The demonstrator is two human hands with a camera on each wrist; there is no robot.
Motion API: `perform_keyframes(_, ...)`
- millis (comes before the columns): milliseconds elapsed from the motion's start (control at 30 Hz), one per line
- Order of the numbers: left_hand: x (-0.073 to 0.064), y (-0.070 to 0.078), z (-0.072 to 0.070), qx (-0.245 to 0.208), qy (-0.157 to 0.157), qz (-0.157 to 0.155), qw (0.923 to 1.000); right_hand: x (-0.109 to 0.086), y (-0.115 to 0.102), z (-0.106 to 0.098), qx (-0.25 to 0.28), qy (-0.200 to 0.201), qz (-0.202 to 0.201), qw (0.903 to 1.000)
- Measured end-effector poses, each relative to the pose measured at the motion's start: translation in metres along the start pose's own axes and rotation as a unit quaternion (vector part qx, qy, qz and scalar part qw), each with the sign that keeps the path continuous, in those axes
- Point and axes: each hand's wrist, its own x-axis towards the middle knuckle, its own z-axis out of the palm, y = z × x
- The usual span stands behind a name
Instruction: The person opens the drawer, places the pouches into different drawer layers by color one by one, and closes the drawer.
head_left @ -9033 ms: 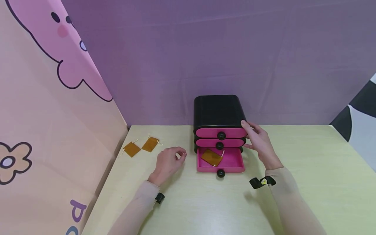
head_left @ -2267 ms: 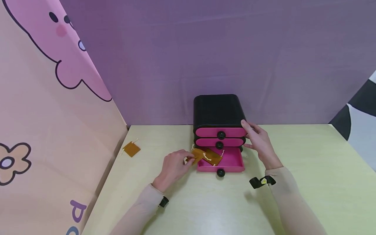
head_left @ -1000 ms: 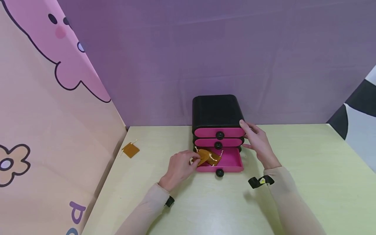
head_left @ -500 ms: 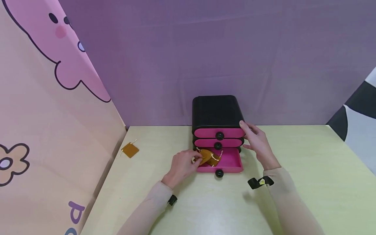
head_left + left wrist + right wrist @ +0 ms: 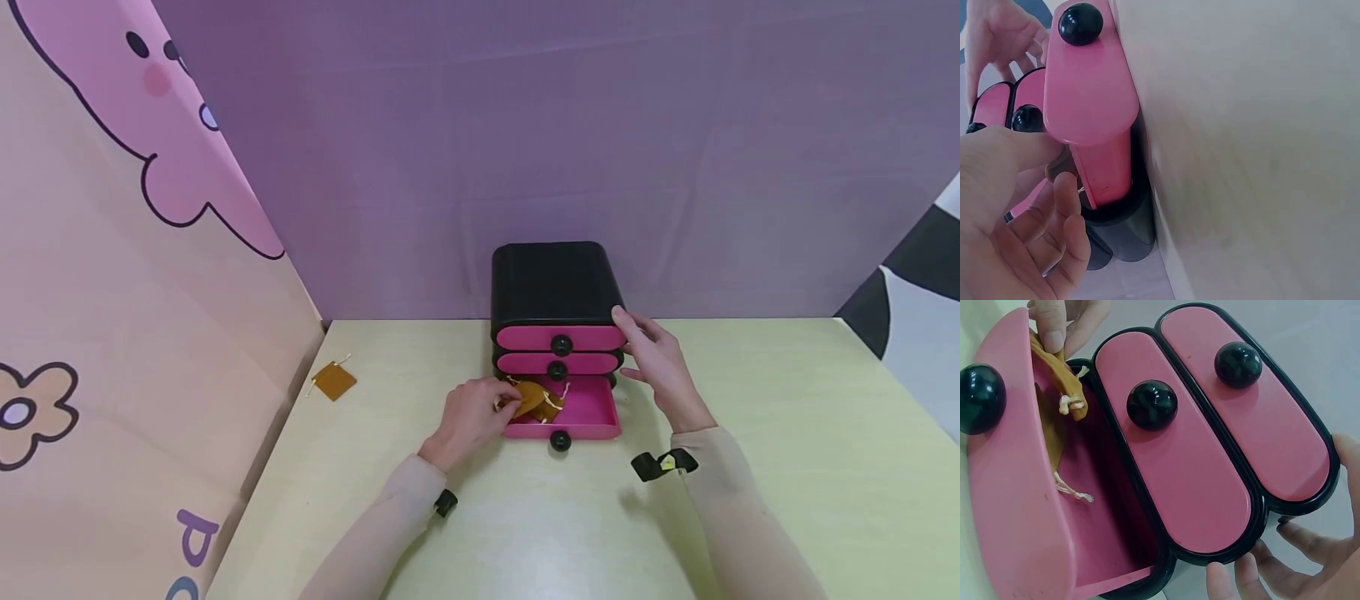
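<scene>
My left hand point(image 5: 474, 421) pinches a small mustard-brown drawstring pouch point(image 5: 1062, 372) by its edge, over the left side of the pulled-out bottom drawer point(image 5: 596, 408). Under it, in that pink drawer, lies another brown pouch point(image 5: 1052, 431) with pale cords, partly covered. The drawer belongs to a black three-tier drawer unit point(image 5: 555, 283), whose upper drawers are closed. Against the unit's right side rests my right hand point(image 5: 660, 367), thumb at the top front corner and fingers spread along the side. In the left wrist view the drawer front hides most of the pinched pouch.
A third brown pouch point(image 5: 334, 381) lies on the pale wooden table point(image 5: 570, 533) at the left. Round black knobs point(image 5: 560, 441) stick out from the drawer fronts. Behind the unit hangs a purple cloth point(image 5: 450, 167), and a printed pink panel point(image 5: 150, 333) stands along the left edge.
One pouch has left the table at the left and is now in my left hand, which has moved right over the open drawer. The right hand keeps its place on the unit.
</scene>
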Motion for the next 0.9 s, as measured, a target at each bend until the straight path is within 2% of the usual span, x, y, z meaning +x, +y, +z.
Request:
perform_keyframes(633, 0.014, 0.005, 0.009, 0.013, -0.026, -0.030, 0.9991, 0.000, -0.001, 0.001, -0.002, 0.003, -0.003, 1.0000)
perform_keyframes(900, 0.020, 0.007, 0.014, 0.018, -0.022, -0.031, 0.9991, 0.000, 0.000, 0.001, -0.003, 0.000, -0.002, 1.0000)
